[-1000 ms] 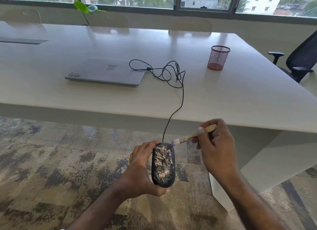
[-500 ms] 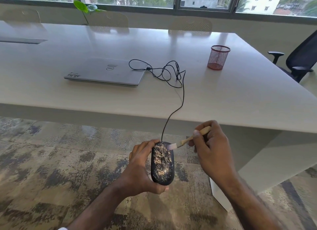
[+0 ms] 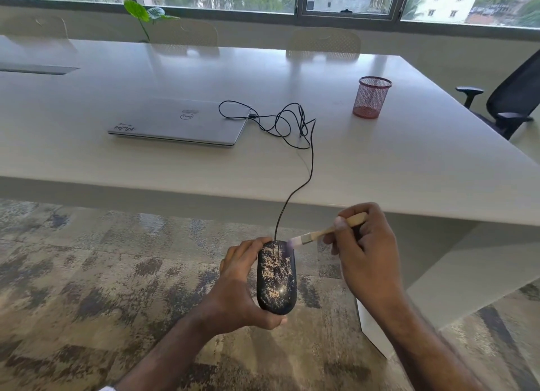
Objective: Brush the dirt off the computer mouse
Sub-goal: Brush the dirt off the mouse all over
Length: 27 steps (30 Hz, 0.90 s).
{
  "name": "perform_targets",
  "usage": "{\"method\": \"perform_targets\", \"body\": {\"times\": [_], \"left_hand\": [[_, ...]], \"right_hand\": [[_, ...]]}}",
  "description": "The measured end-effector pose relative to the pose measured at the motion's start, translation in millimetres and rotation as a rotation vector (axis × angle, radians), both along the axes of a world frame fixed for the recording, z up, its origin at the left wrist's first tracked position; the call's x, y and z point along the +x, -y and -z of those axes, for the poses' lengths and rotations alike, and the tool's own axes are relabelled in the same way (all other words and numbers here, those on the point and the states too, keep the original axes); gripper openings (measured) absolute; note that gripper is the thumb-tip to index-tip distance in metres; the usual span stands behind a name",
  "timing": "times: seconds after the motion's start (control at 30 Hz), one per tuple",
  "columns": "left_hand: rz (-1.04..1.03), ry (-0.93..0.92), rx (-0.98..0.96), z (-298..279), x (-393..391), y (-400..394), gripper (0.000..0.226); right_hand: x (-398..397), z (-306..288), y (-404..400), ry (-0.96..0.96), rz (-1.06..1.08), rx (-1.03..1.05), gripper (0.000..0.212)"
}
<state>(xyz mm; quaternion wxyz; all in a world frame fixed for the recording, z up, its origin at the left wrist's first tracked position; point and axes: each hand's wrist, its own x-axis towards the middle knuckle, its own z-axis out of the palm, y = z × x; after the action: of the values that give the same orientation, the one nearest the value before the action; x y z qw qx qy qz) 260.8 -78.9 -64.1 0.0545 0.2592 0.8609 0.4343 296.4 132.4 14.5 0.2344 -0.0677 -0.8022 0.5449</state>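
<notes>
— Both hands were busy just off the table's near edge: the left hand (image 3: 245,285) cupped the black computer mouse (image 3: 277,276) from its left side, thumb under the near end, fingers curled over the far end, holding it in the air above the patterned carpet (image 3: 87,288). What had changed?

— Little, but it counted. The right hand (image 3: 365,256), pinching the wooden handle of the small paintbrush (image 3: 321,232), had drawn the bristles back a touch from where they lay half a second earlier; they now blurred at the mouse's far right corner.

— And the dirt?

— Tan specks covered nearly the whole top much as before, so I judged the brushing barely begun.

— Farther off?

— The mouse's cable (image 3: 309,162) ran up over the white table (image 3: 409,171) to loose coils beside a closed silver Dell laptop (image 3: 181,122); a red mesh pen cup (image 3: 370,97) stood well apart to the right.
</notes>
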Motion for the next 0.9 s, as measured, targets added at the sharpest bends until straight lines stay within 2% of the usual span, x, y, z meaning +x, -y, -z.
{"method": "perform_targets", "body": {"times": [0.17, 0.33, 0.5, 0.7, 0.9], "left_hand": [[-0.002, 0.006, 0.002, 0.8, -0.5, -0.4, 0.114], [-0.002, 0.004, 0.0, 1.5, -0.6, -0.2, 0.114], [-0.003, -0.001, -0.002, 0.7, -0.6, -1.8, 0.114], [-0.008, 0.007, 0.001, 1.2, -0.2, -1.4, 0.113], [-0.007, 0.003, -0.001, -0.7, 0.9, -3.0, 0.113]], "right_hand": [[-0.6, 2.9, 1.6, 0.067, -0.038, 0.056, 0.017], [-0.7, 0.6, 0.5, 0.006, 0.01, -0.003, 0.02], [-1.0, 6.9, 0.3, 0.079, -0.05, 0.034, 0.014], [-2.2, 2.5, -3.7, 0.02, -0.003, -0.055, 0.018], [-1.2, 5.4, -4.1, 0.073, -0.051, -0.005, 0.016]]}}
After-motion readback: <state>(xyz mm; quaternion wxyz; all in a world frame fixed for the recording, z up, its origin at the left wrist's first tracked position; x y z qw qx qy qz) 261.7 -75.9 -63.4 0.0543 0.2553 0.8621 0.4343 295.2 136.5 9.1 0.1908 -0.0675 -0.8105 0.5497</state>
